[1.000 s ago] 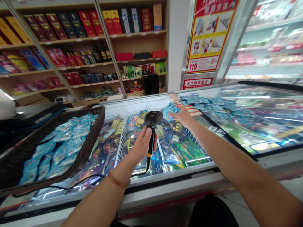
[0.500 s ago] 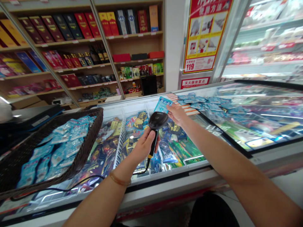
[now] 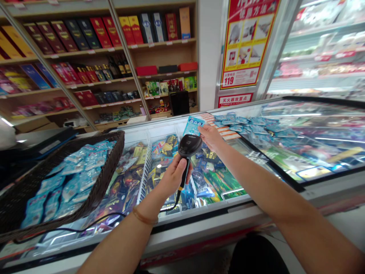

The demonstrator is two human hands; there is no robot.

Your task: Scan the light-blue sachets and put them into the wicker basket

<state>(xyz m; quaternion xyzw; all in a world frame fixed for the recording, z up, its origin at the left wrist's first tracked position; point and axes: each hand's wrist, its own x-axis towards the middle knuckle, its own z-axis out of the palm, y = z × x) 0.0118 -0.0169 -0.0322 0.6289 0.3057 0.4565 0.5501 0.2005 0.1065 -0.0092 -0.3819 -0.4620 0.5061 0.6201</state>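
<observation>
My left hand (image 3: 174,176) is wrapped round the handle of a black barcode scanner (image 3: 189,145), whose cable drops toward the freezer's front edge. In front of the scanner head, my right hand (image 3: 210,136) pinches a small light-blue packet (image 3: 192,125) by its right side. The scanner head hides the packet's lower edge. Similar blue packets (image 3: 82,167) fill part of a dark wicker basket (image 3: 114,160) at the left. Another pile of blue packets (image 3: 253,125) lies on the freezer glass beyond my right forearm.
Beneath my hands, a chest freezer (image 3: 199,224) holds many wrapped goods and a white wire divider (image 3: 145,171). The scanner cable (image 3: 85,227) runs left across the glass. Shelves of boxes and bottles (image 3: 94,72) stand behind, with a red-and-yellow poster (image 3: 248,45) to their right.
The blue packet and my right hand have shifted slightly left. The scanner in my left hand has moved only a little left.
</observation>
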